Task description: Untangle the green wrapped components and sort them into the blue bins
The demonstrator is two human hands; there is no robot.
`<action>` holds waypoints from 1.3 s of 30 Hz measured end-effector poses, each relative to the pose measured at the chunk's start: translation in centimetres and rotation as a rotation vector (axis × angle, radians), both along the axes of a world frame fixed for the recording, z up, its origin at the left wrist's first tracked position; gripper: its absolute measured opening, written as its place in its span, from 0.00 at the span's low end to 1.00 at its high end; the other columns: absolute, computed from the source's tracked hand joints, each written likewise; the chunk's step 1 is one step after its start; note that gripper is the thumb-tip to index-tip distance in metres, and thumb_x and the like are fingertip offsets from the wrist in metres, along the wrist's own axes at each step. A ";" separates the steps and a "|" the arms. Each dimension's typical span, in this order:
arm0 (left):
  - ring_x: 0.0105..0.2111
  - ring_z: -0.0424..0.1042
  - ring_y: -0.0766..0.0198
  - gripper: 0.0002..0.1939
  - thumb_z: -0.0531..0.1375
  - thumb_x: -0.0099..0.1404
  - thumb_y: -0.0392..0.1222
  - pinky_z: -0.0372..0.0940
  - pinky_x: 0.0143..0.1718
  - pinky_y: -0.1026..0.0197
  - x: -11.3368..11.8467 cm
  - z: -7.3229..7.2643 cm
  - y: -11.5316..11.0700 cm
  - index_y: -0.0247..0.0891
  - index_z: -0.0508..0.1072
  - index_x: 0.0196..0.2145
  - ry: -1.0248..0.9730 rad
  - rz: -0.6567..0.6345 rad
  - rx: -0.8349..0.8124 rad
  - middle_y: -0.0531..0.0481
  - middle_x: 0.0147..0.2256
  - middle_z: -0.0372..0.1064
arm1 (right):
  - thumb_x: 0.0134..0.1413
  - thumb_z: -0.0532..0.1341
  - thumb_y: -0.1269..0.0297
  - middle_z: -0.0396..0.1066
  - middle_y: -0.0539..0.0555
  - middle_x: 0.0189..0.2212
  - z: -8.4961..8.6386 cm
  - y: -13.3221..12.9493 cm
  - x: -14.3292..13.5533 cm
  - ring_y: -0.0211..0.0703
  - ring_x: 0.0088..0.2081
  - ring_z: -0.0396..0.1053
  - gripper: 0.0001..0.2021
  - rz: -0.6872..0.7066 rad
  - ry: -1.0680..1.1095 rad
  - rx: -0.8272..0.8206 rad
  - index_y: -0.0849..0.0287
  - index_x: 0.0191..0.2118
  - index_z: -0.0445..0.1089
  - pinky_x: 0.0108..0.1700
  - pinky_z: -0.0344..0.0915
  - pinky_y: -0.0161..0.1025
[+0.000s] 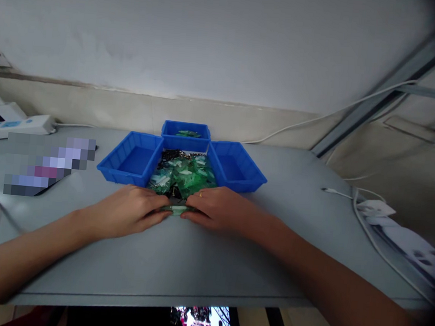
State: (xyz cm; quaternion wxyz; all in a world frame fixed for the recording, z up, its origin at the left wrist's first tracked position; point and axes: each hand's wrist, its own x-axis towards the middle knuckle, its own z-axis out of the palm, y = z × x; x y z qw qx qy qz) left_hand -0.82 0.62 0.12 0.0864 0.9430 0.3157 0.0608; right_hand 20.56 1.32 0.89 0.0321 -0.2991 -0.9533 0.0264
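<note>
A small green packet (178,210) is pinched between my two hands above the table's front half. My left hand (131,210) grips its left end, fingers closed. At its right end, the fingers of my right hand (215,208) are closed on it too. Just beyond the hands lies a pile of green plastic packets (191,176), with dark small pieces (172,155) behind and beneath them. The pile sits between a left blue bin (123,176) and a right blue bin (242,187). A back blue bin (184,144) holds some green packets.
A blurred-out flat object (49,168) lies at left, near a white power strip (26,125). White cables and a white plug-like item (375,208) are on the right. A lit screen (202,319) shows below the table's front edge (114,300).
</note>
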 end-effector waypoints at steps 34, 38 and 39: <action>0.30 0.69 0.63 0.13 0.45 0.66 0.42 0.60 0.30 0.65 -0.1 0.1 0.1 0.37 0.66 0.41 -0.010 -0.004 -0.035 0.49 0.31 0.69 | 0.58 0.47 0.58 0.68 0.51 0.24 0.1 0.0 -0.4 0.37 0.25 0.65 0.15 -0.043 -0.056 -0.027 0.61 0.30 0.65 0.25 0.51 0.33; 0.30 0.69 0.63 0.12 0.46 0.65 0.40 0.59 0.29 0.64 -0.1 0.1 0.0 0.37 0.66 0.41 -0.001 -0.004 -0.010 0.49 0.31 0.68 | 0.58 0.47 0.57 0.68 0.51 0.23 0.1 -0.1 -0.4 0.36 0.24 0.64 0.16 -0.050 -0.079 0.013 0.62 0.30 0.65 0.24 0.50 0.33; 0.29 0.69 0.63 0.12 0.45 0.65 0.41 0.59 0.28 0.65 -0.1 0.1 -0.1 0.36 0.66 0.40 -0.004 0.002 -0.010 0.49 0.30 0.68 | 0.58 0.47 0.58 0.68 0.52 0.23 0.1 -0.1 -0.4 0.36 0.24 0.64 0.16 -0.048 -0.085 0.025 0.62 0.30 0.65 0.24 0.49 0.33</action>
